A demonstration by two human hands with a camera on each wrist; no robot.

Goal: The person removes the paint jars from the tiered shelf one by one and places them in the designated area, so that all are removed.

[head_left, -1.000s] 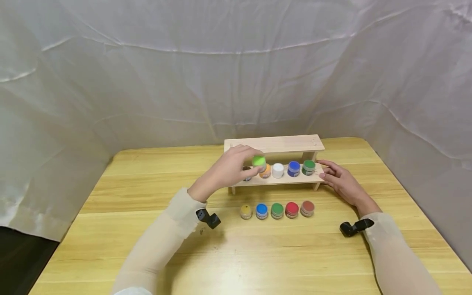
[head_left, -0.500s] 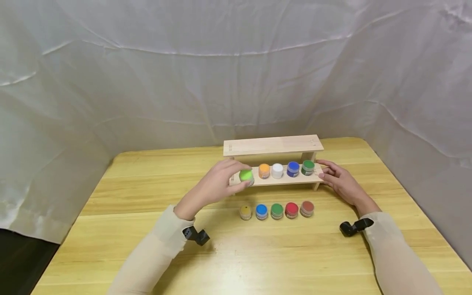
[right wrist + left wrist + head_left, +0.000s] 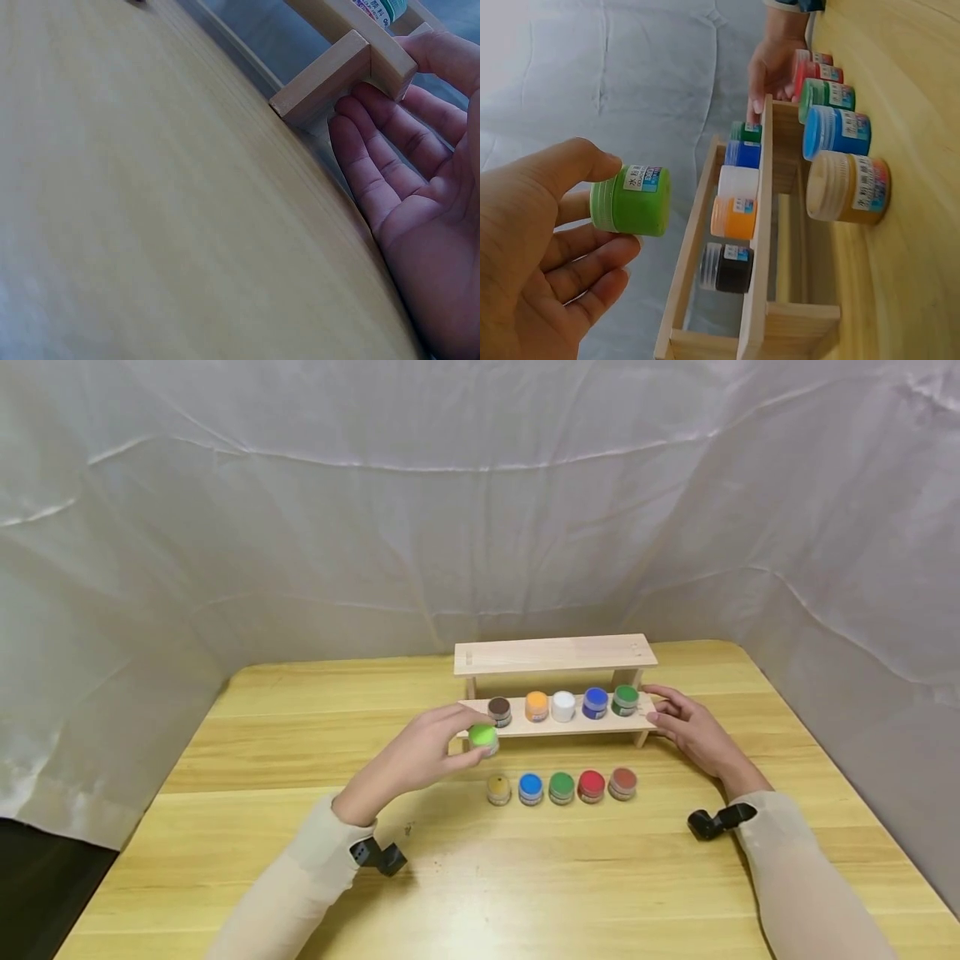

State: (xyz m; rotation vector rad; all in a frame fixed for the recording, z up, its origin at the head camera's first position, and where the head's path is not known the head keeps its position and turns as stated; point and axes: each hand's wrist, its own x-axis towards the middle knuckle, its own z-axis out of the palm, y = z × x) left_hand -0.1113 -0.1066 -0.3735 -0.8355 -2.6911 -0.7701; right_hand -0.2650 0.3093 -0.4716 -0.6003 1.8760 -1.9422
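My left hand (image 3: 420, 753) pinches a light green paint jar (image 3: 634, 201) between thumb and fingers. It holds the jar in the air, just in front of the left end of a two-tier wooden rack (image 3: 555, 653). On the lower tier stand a dark brown jar (image 3: 499, 712), an orange jar (image 3: 536, 706), a white jar (image 3: 563, 707), a blue jar (image 3: 595, 703) and a dark green jar (image 3: 625, 700). At the rack's right end, my right hand (image 3: 697, 735) grips the lower board (image 3: 375, 56), thumb on top and fingers beneath.
In front of the rack, a row on the wooden table (image 3: 570, 877) runs from a yellow-brown jar (image 3: 498, 789) through a bright blue jar (image 3: 530, 789), a green jar (image 3: 561, 787) and a red jar (image 3: 591, 786) to a reddish-brown jar (image 3: 622, 783). Grey cloth (image 3: 480, 527) hangs behind.
My left hand has moved left and toward me with the light green jar, from over the lower tier to in front of it, uncovering the dark brown jar. My right hand stays put.
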